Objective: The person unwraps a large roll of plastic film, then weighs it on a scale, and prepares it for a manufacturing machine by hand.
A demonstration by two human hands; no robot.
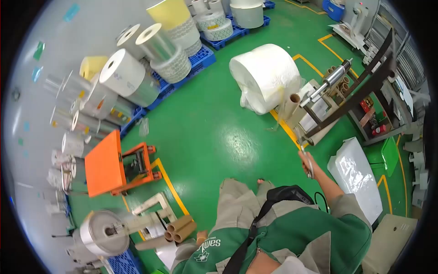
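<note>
My right hand (306, 163) is out to the right, its fingers wrapped round a slim grey metal handle (310, 170). The handle's far end overlaps the lower end of a dark metal frame (326, 121) in this view. A shiny steel shaft (329, 82) lies across that frame, close to a cardboard tube (292, 101). Low on the left, only a small part of my left hand (201, 236) shows beside my body, next to a bundle of cardboard tubes (181, 228). Its fingers are mostly hidden.
An orange lift table (104, 164) stands at left. Film rolls (123, 73) crowd blue pallets (200, 57) along the wall. A large wrapped white roll (264, 75) sits on the green floor ahead. A white plastic-covered bundle (355, 176) lies right of my arm.
</note>
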